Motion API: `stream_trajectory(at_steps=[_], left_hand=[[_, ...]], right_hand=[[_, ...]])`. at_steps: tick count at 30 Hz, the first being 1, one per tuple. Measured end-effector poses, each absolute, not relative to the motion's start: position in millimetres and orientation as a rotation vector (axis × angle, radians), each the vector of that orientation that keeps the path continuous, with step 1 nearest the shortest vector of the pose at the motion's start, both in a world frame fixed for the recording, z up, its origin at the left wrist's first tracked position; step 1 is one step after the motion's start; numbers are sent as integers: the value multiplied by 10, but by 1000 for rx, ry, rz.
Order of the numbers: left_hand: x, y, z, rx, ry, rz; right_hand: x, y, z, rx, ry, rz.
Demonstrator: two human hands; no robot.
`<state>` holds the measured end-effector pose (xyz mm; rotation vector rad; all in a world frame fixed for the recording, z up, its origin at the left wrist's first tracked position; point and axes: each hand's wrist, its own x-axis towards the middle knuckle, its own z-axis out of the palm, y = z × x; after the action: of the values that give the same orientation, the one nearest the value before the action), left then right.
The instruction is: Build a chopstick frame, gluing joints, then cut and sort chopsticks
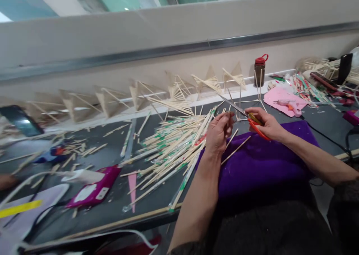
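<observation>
We see the right hand (267, 124) wrapped round orange-handled scissors (255, 125) above the purple cloth (252, 165), and judge that careful handling keeps their blades clear of the left hand (218, 129), whose fingers curl, how tightly or round what we cannot tell.

Left hand (219, 130): right of centre, fingertip contents too small to tell
Yellow strip (20, 209): cut off, lower left edge
Magenta item (351, 117): cut off, right edge
</observation>
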<state>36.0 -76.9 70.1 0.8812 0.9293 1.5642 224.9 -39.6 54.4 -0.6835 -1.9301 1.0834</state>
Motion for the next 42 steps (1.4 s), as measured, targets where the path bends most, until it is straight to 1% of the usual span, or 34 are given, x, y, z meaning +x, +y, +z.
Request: stream_trajectory(at_steps=[2,4,7,16,25,33,42], left_hand=[[315,-761,700,911,945,1594],[299,-757,690,943,956,1605],[315,-768,674,991,1009,1594],[340,-775,613,1186,1086,1623],[328,-747,545,1188,1127,1648],[266,-721,450,1254,1191,1609],[257,-730,419,1369,1243,1570]], right_hand=[[2248,-343,444,-682,-1976,1110],[2326,-314,404,-716,-2035,1051],[2454,-270,423,-720,-2083,951],[2494,-214,444,-693,-2197,946],[2393,-262,410,-700,-2291,858],[2349,-307,392,-701,-2331,832],[2336,-320,364,-773,-2337,897]])
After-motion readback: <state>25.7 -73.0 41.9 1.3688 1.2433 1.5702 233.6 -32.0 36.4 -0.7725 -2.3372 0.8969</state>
